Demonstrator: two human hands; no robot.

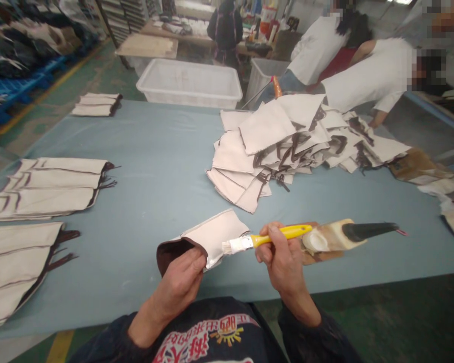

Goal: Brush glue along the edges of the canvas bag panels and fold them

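Observation:
My left hand (pixel 183 277) pinches the dark-edged opening of a cream fabric piece (pixel 215 232), which has a brown lining and lies tilted on the table. In my right hand (pixel 283 262) is a paintbrush (pixel 287 232) with a yellow handle, its pale bristles pointing left over the fabric piece's lower edge. Whether the bristles touch the fabric I cannot tell. White, wet-looking stuff shows along that edge near my left fingers. Right of my right hand sits a cut-open container (pixel 331 237) with whitish paste in it and a black handle, resting on a brown board.
A large heap of cream pieces (pixel 272 136) covers the table's far right. Overlapping stacks (pixel 60 184) lie along the left side of the blue-grey table (pixel 162 146). A white tub (pixel 189 83) stands beyond the far edge. Two people in white (pixel 366 75) bend over at the right.

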